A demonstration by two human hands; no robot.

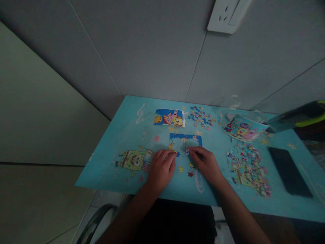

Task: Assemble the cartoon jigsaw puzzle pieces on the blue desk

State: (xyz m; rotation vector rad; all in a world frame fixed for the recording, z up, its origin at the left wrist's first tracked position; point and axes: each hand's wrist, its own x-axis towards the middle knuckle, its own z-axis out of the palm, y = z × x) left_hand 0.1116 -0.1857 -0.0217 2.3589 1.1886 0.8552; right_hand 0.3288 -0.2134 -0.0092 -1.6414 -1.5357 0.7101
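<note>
Puzzle frame [185, 140], partly filled, lies mid-table toward the near edge. Left hand [161, 168] pinches a blue piece [177, 154] at its near rim; right hand [205, 163] pinches another piece [187, 152] beside it. Loose pieces [248, 168] spread toward the table [106, 159]'s right edge.

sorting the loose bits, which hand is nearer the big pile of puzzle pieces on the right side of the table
Right. The right hand lies just left of the pile of puzzle pieces; the left hand is farther left, beyond the right one.
</note>
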